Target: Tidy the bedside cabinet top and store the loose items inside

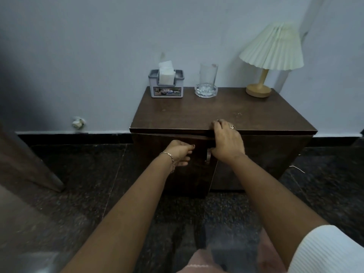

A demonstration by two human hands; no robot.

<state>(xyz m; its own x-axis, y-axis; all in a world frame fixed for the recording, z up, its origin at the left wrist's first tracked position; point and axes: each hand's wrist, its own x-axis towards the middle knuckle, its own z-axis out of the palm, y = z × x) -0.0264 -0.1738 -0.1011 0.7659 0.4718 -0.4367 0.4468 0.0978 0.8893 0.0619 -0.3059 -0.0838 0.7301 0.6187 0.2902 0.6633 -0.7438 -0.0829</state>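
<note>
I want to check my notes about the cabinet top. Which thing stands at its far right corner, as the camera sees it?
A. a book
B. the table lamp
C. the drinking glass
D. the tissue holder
B: the table lamp stands on the far right corner of the cabinet top; the tissue holder is at the far left and the drinking glass between them.

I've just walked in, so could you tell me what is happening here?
A person is at the bedside cabinet. Their right hand rests on its top's front edge, and their left hand is at the left door, which stands slightly ajar. A tissue holder, a glass, an ashtray and a lamp sit on top.
</note>
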